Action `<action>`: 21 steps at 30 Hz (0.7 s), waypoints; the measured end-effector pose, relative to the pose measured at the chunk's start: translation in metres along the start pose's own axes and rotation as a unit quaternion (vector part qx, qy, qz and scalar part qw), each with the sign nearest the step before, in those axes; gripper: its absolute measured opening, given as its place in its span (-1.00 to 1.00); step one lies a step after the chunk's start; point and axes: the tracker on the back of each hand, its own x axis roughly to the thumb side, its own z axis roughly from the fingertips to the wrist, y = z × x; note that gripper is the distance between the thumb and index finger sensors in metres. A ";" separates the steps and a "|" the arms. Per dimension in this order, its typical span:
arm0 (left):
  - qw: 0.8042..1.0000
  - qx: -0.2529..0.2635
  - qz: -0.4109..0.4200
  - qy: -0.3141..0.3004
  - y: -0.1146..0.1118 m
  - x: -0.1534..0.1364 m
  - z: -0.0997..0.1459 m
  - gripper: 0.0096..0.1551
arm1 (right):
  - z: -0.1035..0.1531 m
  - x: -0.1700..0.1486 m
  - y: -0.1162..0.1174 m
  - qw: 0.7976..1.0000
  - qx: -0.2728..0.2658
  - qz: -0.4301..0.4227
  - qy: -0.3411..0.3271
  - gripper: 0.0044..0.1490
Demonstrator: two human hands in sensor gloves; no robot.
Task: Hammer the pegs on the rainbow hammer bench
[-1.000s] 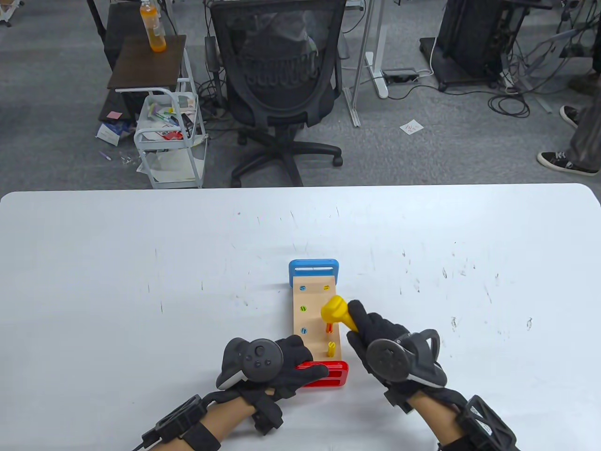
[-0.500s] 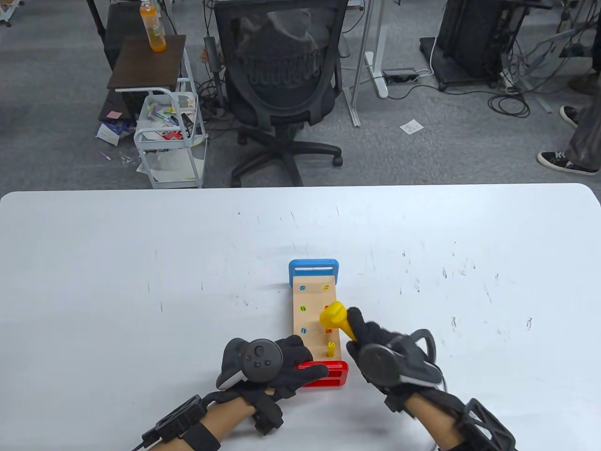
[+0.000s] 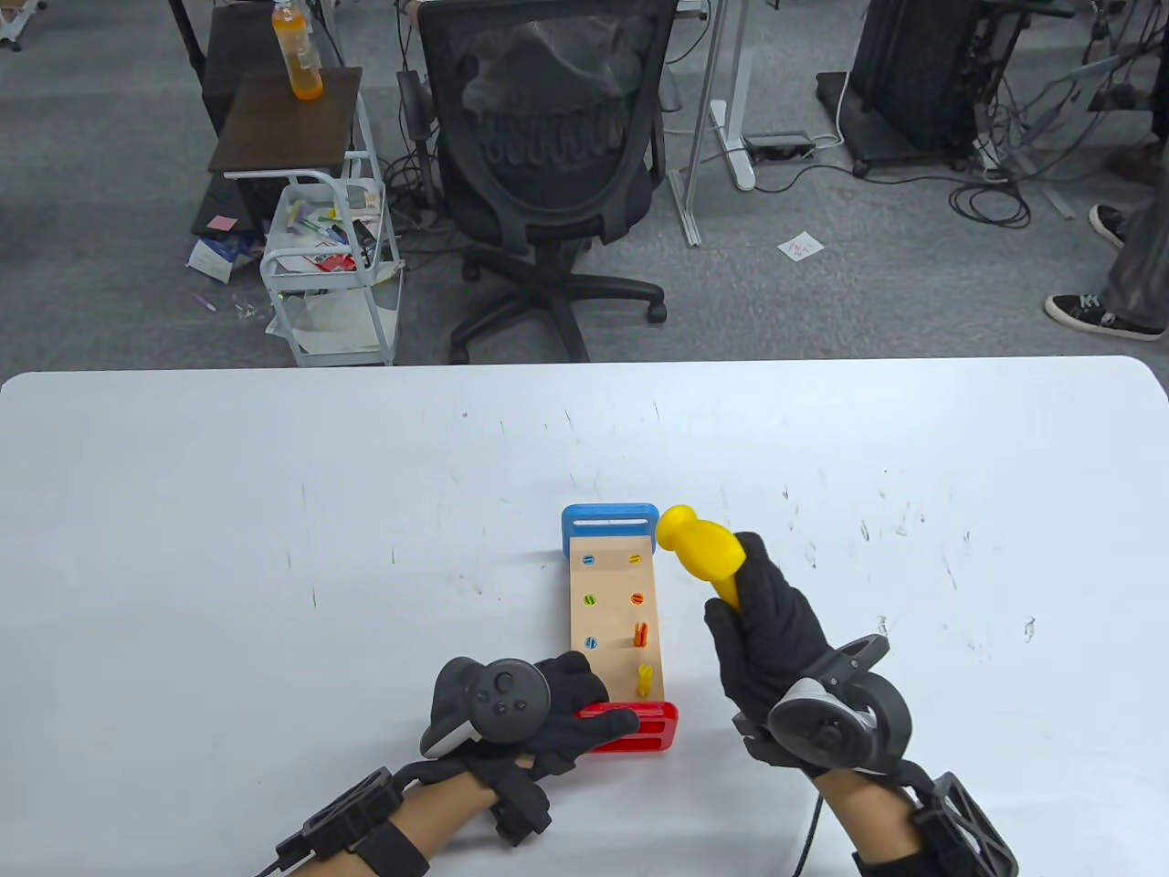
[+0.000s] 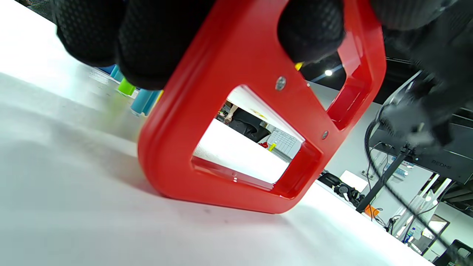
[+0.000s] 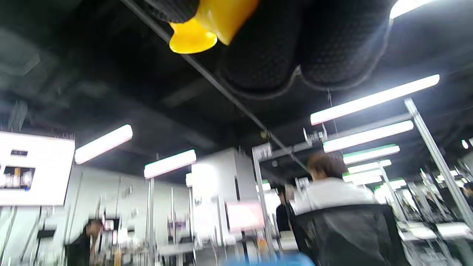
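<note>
Now the right hand (image 3: 767,630) grips the hammer (image 3: 699,548); left hand (image 3: 548,713) clasps the bench (image 3: 614,612).

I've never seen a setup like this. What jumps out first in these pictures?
A bright yellow plastic toy hammer, gripped by the black-gloved right hand, is raised beside the far blue end of a small wooden peg bench near the front of the white table. The left hand grips the bench's red end frame, steadying it. Two pegs, orange and yellow, stand above the board.
</note>
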 end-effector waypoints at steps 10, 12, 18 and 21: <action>1.000 0.001 0.000 0.001 0.000 0.000 0.000 -0.31 | -0.016 -0.002 -0.027 0.999 -0.008 -0.019 0.049 -0.14; 1.000 0.000 0.000 0.000 0.000 0.000 0.000 -0.31 | -0.013 -0.003 -0.032 0.998 -0.030 -0.030 0.043 -0.13; 1.000 0.000 0.000 0.000 0.000 0.000 0.000 -0.31 | 0.009 -0.002 0.008 1.000 0.027 -0.006 -0.002 -0.11; 1.000 0.000 0.000 0.001 0.000 0.000 0.000 -0.31 | 0.017 -0.005 0.050 0.889 0.434 0.106 0.103 -0.09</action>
